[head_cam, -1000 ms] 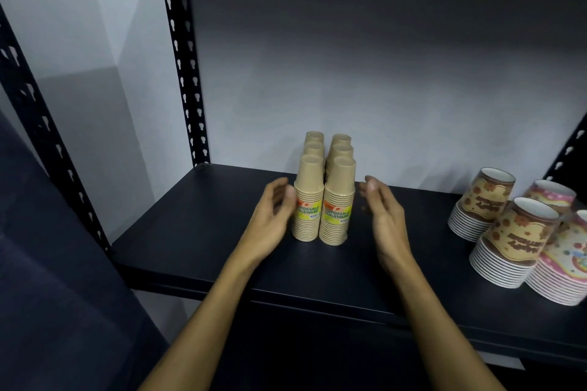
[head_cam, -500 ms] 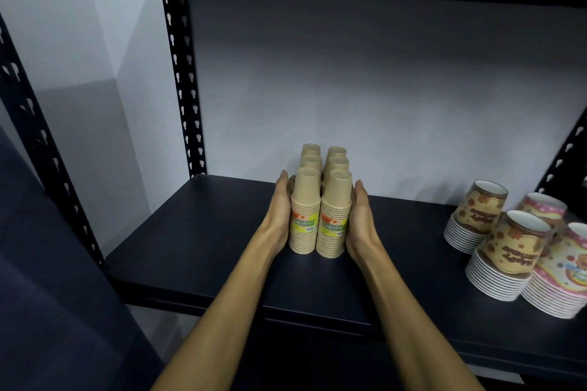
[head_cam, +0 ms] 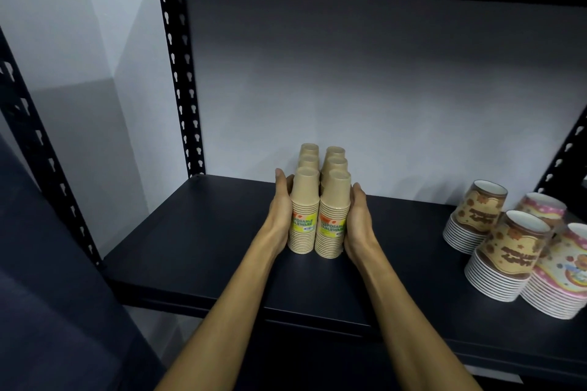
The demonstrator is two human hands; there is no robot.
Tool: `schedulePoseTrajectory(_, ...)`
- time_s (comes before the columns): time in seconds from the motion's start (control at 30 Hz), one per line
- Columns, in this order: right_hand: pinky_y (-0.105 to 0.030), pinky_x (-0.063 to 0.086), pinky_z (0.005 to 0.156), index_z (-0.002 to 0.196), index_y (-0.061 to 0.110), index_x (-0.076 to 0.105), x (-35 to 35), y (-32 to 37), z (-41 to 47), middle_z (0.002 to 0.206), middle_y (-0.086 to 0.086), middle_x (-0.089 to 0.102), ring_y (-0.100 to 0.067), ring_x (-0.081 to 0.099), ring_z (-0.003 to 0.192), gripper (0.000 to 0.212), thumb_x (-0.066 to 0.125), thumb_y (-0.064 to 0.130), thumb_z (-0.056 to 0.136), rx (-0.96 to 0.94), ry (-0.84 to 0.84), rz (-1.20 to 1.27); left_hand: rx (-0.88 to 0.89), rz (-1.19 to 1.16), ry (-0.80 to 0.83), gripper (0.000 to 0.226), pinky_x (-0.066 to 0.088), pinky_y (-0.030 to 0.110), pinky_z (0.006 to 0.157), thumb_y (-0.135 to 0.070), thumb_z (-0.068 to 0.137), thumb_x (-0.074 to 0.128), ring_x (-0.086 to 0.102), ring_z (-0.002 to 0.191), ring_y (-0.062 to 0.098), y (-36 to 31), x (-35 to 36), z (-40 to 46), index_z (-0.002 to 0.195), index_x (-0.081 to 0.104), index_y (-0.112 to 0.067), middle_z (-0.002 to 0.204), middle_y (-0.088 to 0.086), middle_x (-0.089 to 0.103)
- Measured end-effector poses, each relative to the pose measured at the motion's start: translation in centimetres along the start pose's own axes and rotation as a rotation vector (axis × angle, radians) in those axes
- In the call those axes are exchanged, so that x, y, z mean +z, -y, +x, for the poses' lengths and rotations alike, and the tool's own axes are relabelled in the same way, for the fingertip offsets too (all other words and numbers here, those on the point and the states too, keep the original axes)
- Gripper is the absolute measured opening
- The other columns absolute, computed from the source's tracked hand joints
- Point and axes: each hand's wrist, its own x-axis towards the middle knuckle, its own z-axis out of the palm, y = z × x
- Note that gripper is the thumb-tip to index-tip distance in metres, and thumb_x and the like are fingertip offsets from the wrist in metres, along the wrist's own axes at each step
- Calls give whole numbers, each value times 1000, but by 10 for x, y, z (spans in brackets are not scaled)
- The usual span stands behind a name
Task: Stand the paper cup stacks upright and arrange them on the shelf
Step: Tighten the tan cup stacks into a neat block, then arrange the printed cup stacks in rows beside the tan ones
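Several tan paper cup stacks stand upright, mouths down, in two rows running back toward the wall on the dark shelf. The two front stacks carry yellow and orange labels. My left hand presses flat against the left side of the block, fingers straight. My right hand presses flat against its right side. The rear stacks are mostly hidden behind the front ones.
Printed cup stacks in brown and pink patterns stand mouths down at the shelf's right end, some leaning. A perforated black upright marks the back left corner, another upright the right. A grey wall backs the shelf.
A second ago both hands hovered apart from the tan stacks. They closed in and now press against both sides of the block.
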Motion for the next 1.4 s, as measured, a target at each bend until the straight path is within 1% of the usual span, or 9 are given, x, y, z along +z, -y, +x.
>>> schedulePoseTrajectory(0.13,-47,38,116,145,27,50,-4,3,-9,143,-2,59,-20,55,133,66,23,65,98,-13,6,-29,-8,2,7,99,34,46,117,-89,81,22,48,139,20,-8,-7,-13,156,30,-24,155,3,45)
schedulePoseTrajectory(0.2,-41,22,122,153,29,38,-14,6,-14,158,4,39,-17,36,147,68,17,66,99,-63,-36,-132,7,42,-72,92,21,43,123,-82,87,15,29,149,17,-9,-12,-21,159,19,-25,164,-1,25)
schedulePoseTrajectory(0.37,-42,24,121,149,20,45,-66,5,-33,154,-3,47,-22,38,145,62,25,58,103,-143,-116,-734,59,516,-293,59,27,36,118,-53,104,32,35,145,21,15,-42,-44,154,34,-22,159,1,37)
schedulePoseTrajectory(0.47,-47,26,116,143,20,52,-98,-7,-43,151,-4,49,-26,40,142,52,43,50,101,-160,-46,-1287,127,845,-260,51,33,35,113,-40,103,46,42,140,26,26,-54,-59,148,44,-14,154,6,44)
schedulePoseTrajectory(0.57,-45,21,119,146,23,46,-116,-14,-54,158,-1,39,-22,29,149,54,43,52,100,-220,41,-1498,129,1225,-130,61,17,42,123,-52,101,41,25,150,24,38,-58,-76,149,43,-14,161,5,33)
schedulePoseTrajectory(0.7,-44,19,121,150,23,40,-122,-10,-64,161,-2,34,-20,24,152,58,36,54,101,-253,77,-1536,151,1441,-89,73,10,42,124,-63,98,34,13,154,19,44,-56,-92,155,33,-17,165,1,23)
schedulePoseTrajectory(0.97,-40,29,116,144,24,51,-152,-3,-87,154,-4,44,-23,35,145,51,43,50,101,-361,150,-1466,64,1288,-66,77,18,41,124,-62,93,50,19,153,20,36,-15,-124,151,39,-12,162,4,31)
schedulePoseTrajectory(1.13,-39,48,99,128,17,66,-194,8,-103,128,1,64,-20,57,119,40,55,41,98,-542,194,-1379,150,1265,-49,61,45,31,90,-59,92,56,51,129,18,38,45,-151,141,49,-23,141,-5,55)
schedulePoseTrajectory(1.4,-28,50,84,97,12,74,-248,46,-144,95,5,67,-12,63,92,8,67,16,93,-798,-9,-1044,314,1049,201,58,44,35,108,-57,90,62,51,131,9,45,146,-133,139,54,-27,141,-7,57)
